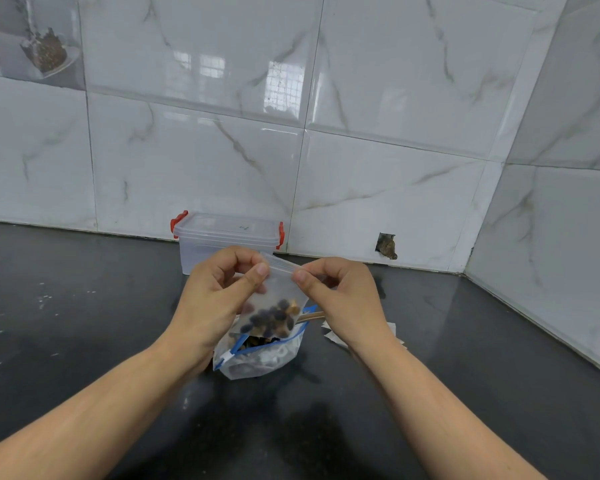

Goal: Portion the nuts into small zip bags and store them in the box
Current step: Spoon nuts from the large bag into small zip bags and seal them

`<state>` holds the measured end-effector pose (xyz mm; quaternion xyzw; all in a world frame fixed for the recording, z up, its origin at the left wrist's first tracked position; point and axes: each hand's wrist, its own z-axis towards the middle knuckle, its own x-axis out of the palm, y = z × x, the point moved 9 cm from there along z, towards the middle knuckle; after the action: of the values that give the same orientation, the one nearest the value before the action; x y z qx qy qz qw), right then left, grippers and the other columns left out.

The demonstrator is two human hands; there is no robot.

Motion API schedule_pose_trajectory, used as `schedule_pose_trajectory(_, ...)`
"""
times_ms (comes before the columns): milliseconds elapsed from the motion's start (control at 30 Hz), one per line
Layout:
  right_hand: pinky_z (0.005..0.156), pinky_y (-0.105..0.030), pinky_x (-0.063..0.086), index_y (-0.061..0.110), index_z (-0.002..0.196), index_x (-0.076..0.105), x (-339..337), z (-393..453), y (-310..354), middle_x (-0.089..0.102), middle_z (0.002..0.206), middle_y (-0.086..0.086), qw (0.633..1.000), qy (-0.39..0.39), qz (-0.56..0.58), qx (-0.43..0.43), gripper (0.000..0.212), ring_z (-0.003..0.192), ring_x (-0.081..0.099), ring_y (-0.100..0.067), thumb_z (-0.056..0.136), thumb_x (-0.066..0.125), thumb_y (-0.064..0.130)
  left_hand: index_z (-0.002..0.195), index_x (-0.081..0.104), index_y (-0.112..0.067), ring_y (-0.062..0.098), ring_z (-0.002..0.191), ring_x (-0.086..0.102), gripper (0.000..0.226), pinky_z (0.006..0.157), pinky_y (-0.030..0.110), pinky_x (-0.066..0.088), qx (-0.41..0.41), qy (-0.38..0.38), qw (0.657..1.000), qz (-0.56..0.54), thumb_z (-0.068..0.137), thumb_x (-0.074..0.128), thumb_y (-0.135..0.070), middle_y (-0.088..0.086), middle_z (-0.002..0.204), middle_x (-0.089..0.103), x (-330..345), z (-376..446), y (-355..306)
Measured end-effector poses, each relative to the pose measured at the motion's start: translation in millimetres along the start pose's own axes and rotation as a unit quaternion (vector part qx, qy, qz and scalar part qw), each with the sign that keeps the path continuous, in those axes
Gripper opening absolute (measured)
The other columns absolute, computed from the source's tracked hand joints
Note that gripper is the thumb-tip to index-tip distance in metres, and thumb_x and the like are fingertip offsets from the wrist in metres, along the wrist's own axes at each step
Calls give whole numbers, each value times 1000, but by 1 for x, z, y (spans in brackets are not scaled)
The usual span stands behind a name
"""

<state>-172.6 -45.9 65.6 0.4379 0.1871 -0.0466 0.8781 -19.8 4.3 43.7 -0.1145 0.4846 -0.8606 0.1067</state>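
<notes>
A small clear zip bag with dark and tan nuts in its bottom hangs in the air over the counter. My left hand pinches its top left corner between thumb and fingers. My right hand pinches the top right edge of the zip strip. Directly below stands a larger zip bag with a blue seal, open at the top and holding more nuts. Behind the hands a clear plastic box with red clips and its lid on sits against the wall.
The black counter spreads left and toward me. Flat pale empty bags lie to the right of the large bag, partly behind my right wrist. A marble tile wall with a small hole closes the back and right sides.
</notes>
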Motion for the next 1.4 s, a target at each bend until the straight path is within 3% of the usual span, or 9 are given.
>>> schedule_pose_trajectory(133, 64, -16, 43, 35, 63, 64, -3, 1, 3, 62, 55, 25, 1000, -9, -21, -7, 25, 59, 55, 2, 82, 72, 21, 82, 65, -15, 6, 66, 59, 3, 57, 27, 44, 3, 4, 1000, -7, 85, 64, -17, -8, 69, 63, 1, 0, 1)
schedule_pose_trajectory(367, 64, -19, 50, 26, 74, 72, -1, 1, -4, 68, 65, 7, 989, 28, 139, 37, 14, 65, 60, -6, 79, 74, 12, 85, 66, -15, 9, 66, 58, 18, 63, 38, 45, 0, -11, 1000, -26, 75, 64, -30, -7, 71, 63, -6, 2, 1)
schedule_pose_trajectory(467, 60, -17, 48, 25, 68, 72, -1, 1, -6, 70, 63, 7, 991, 27, 126, 40, 19, 61, 60, -4, 81, 73, 11, 86, 65, -12, 11, 68, 57, 15, 66, 41, 45, -1, -17, 999, -27, 79, 64, -25, -7, 71, 63, -7, 2, 2)
schedule_pose_trajectory(700, 70, -35, 51, 27, 58, 65, -5, 4, -12, 65, 59, 1, 998, -13, 48, 42, 27, 64, 57, -17, 82, 72, 17, 83, 66, -14, 10, 67, 56, 5, 65, 39, 44, -3, -17, 999, -29, 86, 62, -17, -7, 70, 62, -5, 2, 6)
schedule_pose_trajectory(900, 64, -17, 48, 22, 72, 69, 1, 0, -8, 67, 62, 9, 991, 43, 117, 58, 13, 62, 60, -4, 84, 70, 16, 81, 61, -16, 3, 64, 55, 8, 54, 23, 39, -13, -18, 999, -28, 88, 58, -17, -10, 69, 58, -4, 0, 4)
schedule_pose_trajectory(1000, 54, -6, 42, 17, 78, 70, -2, -2, -5, 68, 61, 10, 983, 79, 143, 85, 11, 58, 61, 2, 86, 67, 9, 83, 61, -13, 7, 67, 55, 7, 61, 31, 42, -28, -26, 999, -35, 89, 58, -14, -7, 69, 57, -3, -2, 1)
schedule_pose_trajectory(1100, 50, -5, 41, 15, 76, 69, -3, -3, -3, 69, 66, 3, 982, 96, 128, 99, 15, 59, 63, -2, 87, 65, 6, 87, 63, -10, 12, 69, 56, 6, 68, 40, 45, -39, -35, 998, -28, 88, 58, -14, -1, 72, 59, -2, -4, -2)
schedule_pose_trajectory(1200, 48, -5, 39, 11, 77, 65, -11, -3, 3, 67, 69, -4, 982, 89, 125, 109, 14, 53, 61, 0, 89, 61, 4, 89, 65, -10, 10, 68, 58, 6, 61, 34, 49, -36, -36, 999, -4, 88, 60, -13, 1, 72, 62, 2, -1, -9)
schedule_pose_trajectory(1400, 42, -6, 38, 12, 74, 64, -42, -13, 2, 66, 59, 2, 985, 34, 96, 138, 19, 46, 61, -2, 90, 60, 3, 84, 67, -13, 13, 69, 66, 4, 58, 26, 58, -12, 21, 995, 96, 86, 64, -11, 5, 71, 69, 25, -3, -30)
